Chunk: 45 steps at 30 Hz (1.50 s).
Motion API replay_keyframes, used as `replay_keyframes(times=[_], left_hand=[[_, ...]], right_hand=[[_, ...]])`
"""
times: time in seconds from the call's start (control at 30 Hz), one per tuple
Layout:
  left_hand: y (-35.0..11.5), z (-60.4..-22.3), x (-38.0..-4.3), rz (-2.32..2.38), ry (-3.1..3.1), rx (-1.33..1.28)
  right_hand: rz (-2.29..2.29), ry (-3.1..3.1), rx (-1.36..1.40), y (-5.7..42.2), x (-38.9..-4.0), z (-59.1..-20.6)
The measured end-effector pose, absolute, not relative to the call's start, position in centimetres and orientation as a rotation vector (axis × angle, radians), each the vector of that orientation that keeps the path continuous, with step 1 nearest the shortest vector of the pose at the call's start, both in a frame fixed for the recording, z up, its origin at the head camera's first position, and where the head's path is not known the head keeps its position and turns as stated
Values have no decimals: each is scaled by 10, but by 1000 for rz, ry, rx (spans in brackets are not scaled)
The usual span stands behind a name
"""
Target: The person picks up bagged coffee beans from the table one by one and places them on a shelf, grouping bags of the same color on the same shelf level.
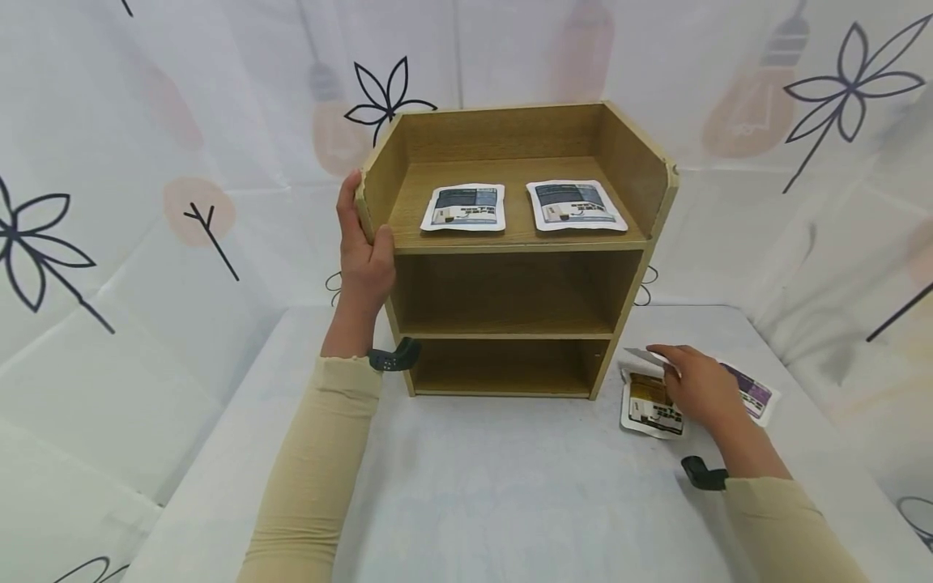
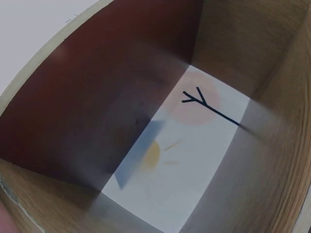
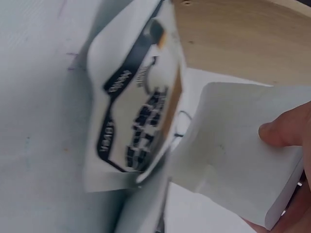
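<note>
My left hand (image 1: 367, 263) grips the left side panel of a wooden shelf (image 1: 510, 246), thumb on the front edge. Two white packets with blue labels, a left packet (image 1: 464, 217) and a right packet (image 1: 579, 215), lie on its top tier. At the right, my right hand (image 1: 703, 389) pinches a packet (image 3: 238, 145), whose plain pale side shows in the right wrist view. Just below that hand lies a packet with a brown-gold label (image 1: 651, 405). Partly hidden behind the hand is a packet with a purple label (image 1: 754, 397).
The shelf's middle compartment (image 1: 503, 291) and lower compartment (image 1: 503, 367) face me. It stands toward the back of a white-covered table (image 1: 525, 494). Printed white sheets (image 1: 131, 324) hang behind and at the sides. Each wrist wears a dark band.
</note>
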<state>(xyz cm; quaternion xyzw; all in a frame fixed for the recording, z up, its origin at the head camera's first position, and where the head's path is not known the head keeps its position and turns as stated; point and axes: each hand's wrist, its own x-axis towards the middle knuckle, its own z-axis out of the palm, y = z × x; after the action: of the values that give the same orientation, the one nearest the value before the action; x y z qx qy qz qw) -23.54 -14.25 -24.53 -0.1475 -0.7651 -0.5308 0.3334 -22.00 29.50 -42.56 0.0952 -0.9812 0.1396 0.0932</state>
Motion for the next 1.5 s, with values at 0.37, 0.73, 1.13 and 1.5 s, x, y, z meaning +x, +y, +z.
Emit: replay_keyframes(times=[0.37, 0.73, 1.13, 1.5], left_hand=[[-143, -246, -236, -1404, -1998, -378], [-155, -262, -261, -1377, -2016, -362], [-156, -263, -264, -1377, -2007, -369], [-155, -261, -262, -1407, -2006, -363]], right_hand=[[444, -2712, 371, 293, -199, -403], [433, -2638, 346, 285, -175, -378], [458, -2334, 431, 285, -154, -362], [465, -2214, 526, 284, -142, -349]])
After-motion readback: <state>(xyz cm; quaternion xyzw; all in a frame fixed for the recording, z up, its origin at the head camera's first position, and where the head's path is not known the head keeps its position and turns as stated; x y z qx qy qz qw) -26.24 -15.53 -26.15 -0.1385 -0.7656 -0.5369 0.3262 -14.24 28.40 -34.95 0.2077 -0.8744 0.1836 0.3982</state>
